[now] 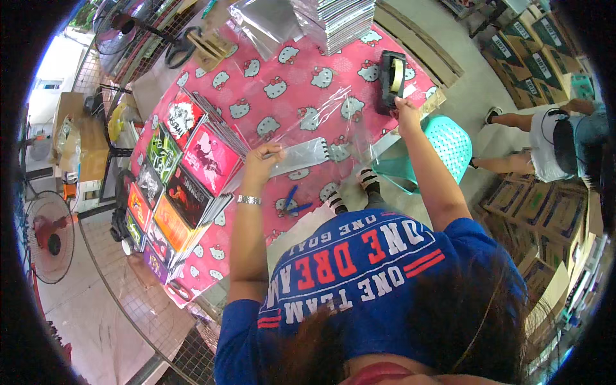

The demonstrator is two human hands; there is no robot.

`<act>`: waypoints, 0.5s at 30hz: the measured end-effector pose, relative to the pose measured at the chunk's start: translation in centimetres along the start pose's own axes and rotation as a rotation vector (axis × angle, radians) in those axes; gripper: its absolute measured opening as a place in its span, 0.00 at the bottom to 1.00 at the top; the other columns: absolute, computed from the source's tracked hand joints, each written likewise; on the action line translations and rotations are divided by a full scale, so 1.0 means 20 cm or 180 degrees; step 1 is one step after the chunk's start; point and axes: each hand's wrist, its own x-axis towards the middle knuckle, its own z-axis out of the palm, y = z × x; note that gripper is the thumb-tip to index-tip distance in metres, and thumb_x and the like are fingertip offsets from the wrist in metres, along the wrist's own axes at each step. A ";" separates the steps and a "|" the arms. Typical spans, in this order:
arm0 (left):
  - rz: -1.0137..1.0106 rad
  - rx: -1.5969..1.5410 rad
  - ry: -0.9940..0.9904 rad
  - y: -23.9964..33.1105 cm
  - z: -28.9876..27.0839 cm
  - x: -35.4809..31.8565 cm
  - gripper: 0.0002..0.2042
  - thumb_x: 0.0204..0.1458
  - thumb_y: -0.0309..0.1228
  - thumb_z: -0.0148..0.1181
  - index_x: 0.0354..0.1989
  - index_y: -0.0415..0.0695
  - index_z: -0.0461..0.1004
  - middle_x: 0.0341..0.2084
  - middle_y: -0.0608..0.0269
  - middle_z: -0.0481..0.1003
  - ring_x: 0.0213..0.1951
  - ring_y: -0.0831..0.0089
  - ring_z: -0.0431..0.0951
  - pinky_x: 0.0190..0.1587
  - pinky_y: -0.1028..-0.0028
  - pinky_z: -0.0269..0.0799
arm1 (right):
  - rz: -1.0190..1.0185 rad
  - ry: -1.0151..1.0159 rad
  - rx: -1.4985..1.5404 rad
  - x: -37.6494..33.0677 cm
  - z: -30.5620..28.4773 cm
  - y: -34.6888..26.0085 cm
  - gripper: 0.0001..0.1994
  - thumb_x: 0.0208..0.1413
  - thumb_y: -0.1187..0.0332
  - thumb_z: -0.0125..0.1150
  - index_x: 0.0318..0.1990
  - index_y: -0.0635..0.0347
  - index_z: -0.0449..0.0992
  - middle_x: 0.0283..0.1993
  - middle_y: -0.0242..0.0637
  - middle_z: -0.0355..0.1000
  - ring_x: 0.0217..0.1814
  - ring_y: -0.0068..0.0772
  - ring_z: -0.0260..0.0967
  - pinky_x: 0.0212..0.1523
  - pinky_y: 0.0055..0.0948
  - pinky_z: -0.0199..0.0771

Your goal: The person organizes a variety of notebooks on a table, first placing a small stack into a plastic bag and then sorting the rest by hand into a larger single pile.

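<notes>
Closed the left hand on the left end of a pale spiral-bound pad, thereby hiding that end, over the pink table cover. Held the right hand, fingers bunched, at the near end of a black tape dispenser; could not tell whether gripping tape. Showed clear film mainly by glare. Cropped a silvery stack at the upper edge.

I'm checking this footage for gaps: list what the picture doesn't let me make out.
- Head view: whether the right hand grips tape at the tape dispenser; the hand covers it.
- Head view: left end of the spiral-bound pad, partly behind the left hand.
- Head view: the other person's head, lost at the dark rim.
</notes>
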 end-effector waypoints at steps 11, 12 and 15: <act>-0.0539 -0.0794 0.0390 0.01 0.06 -0.02 0.04 0.46 0.24 0.63 0.30 0.40 0.78 0.26 0.69 0.76 0.31 0.82 0.72 0.37 0.80 0.67 | 0.1311 -0.2548 -0.0170 -0.29 0.56 0.02 0.07 0.60 0.67 0.51 0.29 0.53 0.66 0.19 0.21 0.55 0.17 0.16 0.48 0.18 0.20 0.46; -0.0491 -0.0956 0.0367 0.02 0.07 -0.02 0.05 0.45 0.24 0.63 0.32 0.40 0.76 0.27 0.68 0.76 0.32 0.81 0.73 0.38 0.80 0.67 | 0.0939 -0.3234 -0.0553 -0.38 0.73 -0.14 0.08 0.53 0.62 0.60 0.28 0.53 0.71 0.20 0.21 0.56 0.18 0.17 0.51 0.18 0.21 0.49; -0.0515 -0.1128 0.0421 0.03 0.08 -0.03 0.10 0.44 0.22 0.63 0.36 0.41 0.72 0.30 0.67 0.75 0.34 0.79 0.73 0.40 0.78 0.68 | -0.0544 -0.4572 -0.2683 -0.45 1.12 -0.29 0.11 0.52 0.57 0.61 0.33 0.54 0.74 0.20 0.22 0.59 0.19 0.18 0.53 0.18 0.24 0.52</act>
